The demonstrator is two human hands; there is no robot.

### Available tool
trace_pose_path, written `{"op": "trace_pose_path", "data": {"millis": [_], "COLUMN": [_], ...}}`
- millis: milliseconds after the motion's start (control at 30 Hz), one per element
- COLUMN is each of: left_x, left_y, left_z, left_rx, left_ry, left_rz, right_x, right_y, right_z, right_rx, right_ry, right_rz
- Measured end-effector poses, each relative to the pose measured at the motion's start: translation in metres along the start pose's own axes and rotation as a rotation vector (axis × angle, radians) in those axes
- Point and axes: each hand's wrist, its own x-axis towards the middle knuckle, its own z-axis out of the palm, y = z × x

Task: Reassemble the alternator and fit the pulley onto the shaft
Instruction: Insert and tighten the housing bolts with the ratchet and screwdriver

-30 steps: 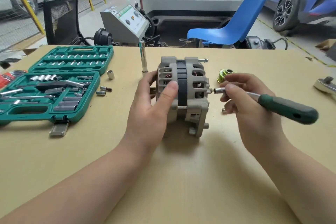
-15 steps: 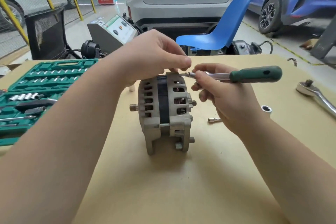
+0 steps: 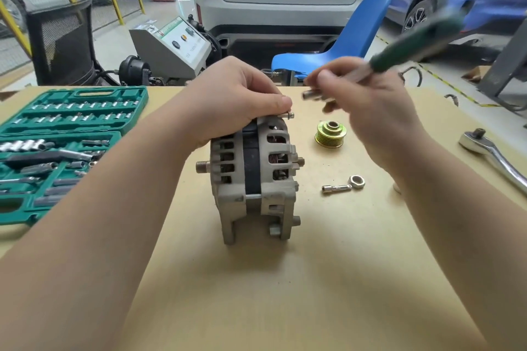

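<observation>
The grey alternator (image 3: 253, 179) stands upright mid-table, its threaded shaft (image 3: 202, 167) pointing left with nothing on it. My left hand (image 3: 236, 100) rests over its top, fingers pinching a through bolt (image 3: 286, 116) at the upper right edge. My right hand (image 3: 368, 111) is raised to the right of it, gripping a green-handled nut driver (image 3: 410, 50) that is blurred, its socket tip (image 3: 309, 94) clear of the bolt. The gold pulley (image 3: 330, 134) lies on the table right of the alternator. A nut (image 3: 356, 181) and a small socket piece (image 3: 335, 188) lie nearer me.
An open green socket set case (image 3: 71, 134) fills the table's left side. A chrome ratchet (image 3: 496, 157) lies at the right edge. Beyond the table stand a blue chair (image 3: 350, 43), a grey machine (image 3: 171, 45) and parked cars.
The nut driver tip has lifted up and right, away from the top bolt. My left hand has stayed on the bolt. The view shifted, showing the pulley.
</observation>
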Motion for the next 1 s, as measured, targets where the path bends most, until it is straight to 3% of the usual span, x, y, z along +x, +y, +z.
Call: {"op": "trace_pose_path", "data": {"millis": [100, 300, 433, 633, 833, 1000], "left_x": [-0.003, -0.023, -0.040, -0.056, -0.061, -0.061], "left_y": [-0.008, -0.048, -0.062, -0.081, -0.082, -0.074], "left_z": [-0.001, 0.020, 0.026, 0.045, 0.060, 0.059], "left_rx": [-0.121, -0.637, -0.519, -0.618, -0.717, -0.792], "left_ry": [0.055, 0.379, 0.489, 0.379, 0.452, 0.436], "left_rz": [0.005, 0.035, 0.094, 0.116, 0.061, 0.019], "right_x": [0.007, -0.022, -0.025, -0.028, -0.034, -0.037], "right_y": [0.003, 0.033, 0.032, 0.026, 0.021, 0.025], "right_z": [-0.003, 0.025, 0.035, 0.045, 0.051, 0.050], "right_rx": [0.239, 0.156, 0.077, 0.069, 0.212, 0.071], "right_ry": [0.107, -0.086, -0.049, 0.041, 0.142, 0.130], "right_rz": [0.093, 0.189, 0.147, 0.188, 0.244, 0.103]}}
